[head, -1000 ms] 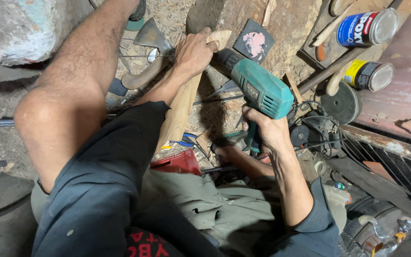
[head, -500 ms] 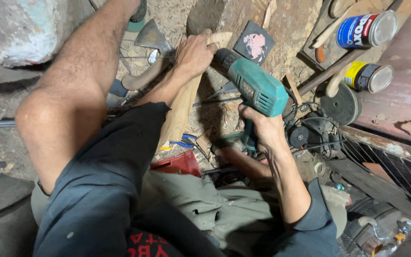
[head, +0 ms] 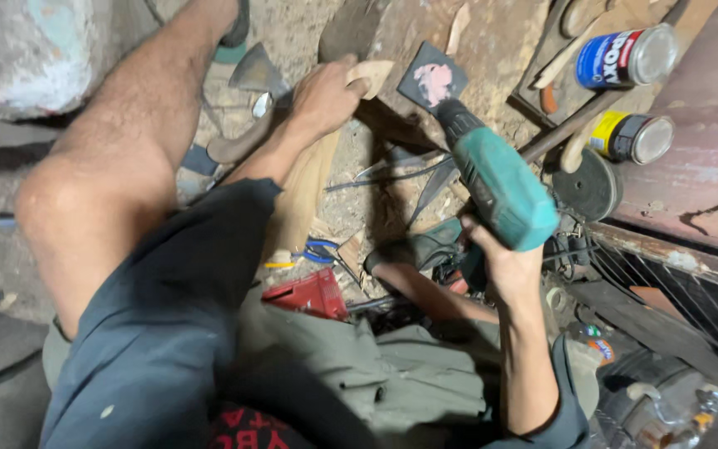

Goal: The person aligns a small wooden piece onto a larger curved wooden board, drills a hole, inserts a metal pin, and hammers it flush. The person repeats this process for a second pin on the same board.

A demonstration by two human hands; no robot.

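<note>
Nearest to me, my dark blue shorts [head: 159,333] and a grey-green garment [head: 359,374] fill the lower frame; I sit low on the ground, left knee raised.

My right hand [head: 504,266] is clenched round the pistol grip of a teal-bodied power drill with a black chuck [head: 492,179]. The forearm rises from the lower right, elbow bent, wrist cocked upward so the drill's nose slants up and left. I judge the angle is set to bring the chuck end towards the wooden piece; I cannot make out a bit.

Between my legs lie a small red plastic case [head: 313,295] and blue-handled pliers [head: 319,249], close at hand on the dirt floor.

My left arm runs forward along a long pale wooden handle blank [head: 305,195], which leans from my lap up to a large rough wooden block [head: 459,75]. My left hand [head: 326,100] is closed over the blank's upper end, pressing it against the block, apparently to steady it. A dark square card with a pink patch [head: 432,79] rests on the block just beyond the chuck.

Farther right stand a blue-and-red tin can [head: 625,56] and a yellow-labelled can [head: 631,137] on their sides, with a dark round disc [head: 587,187] below them.
</note>
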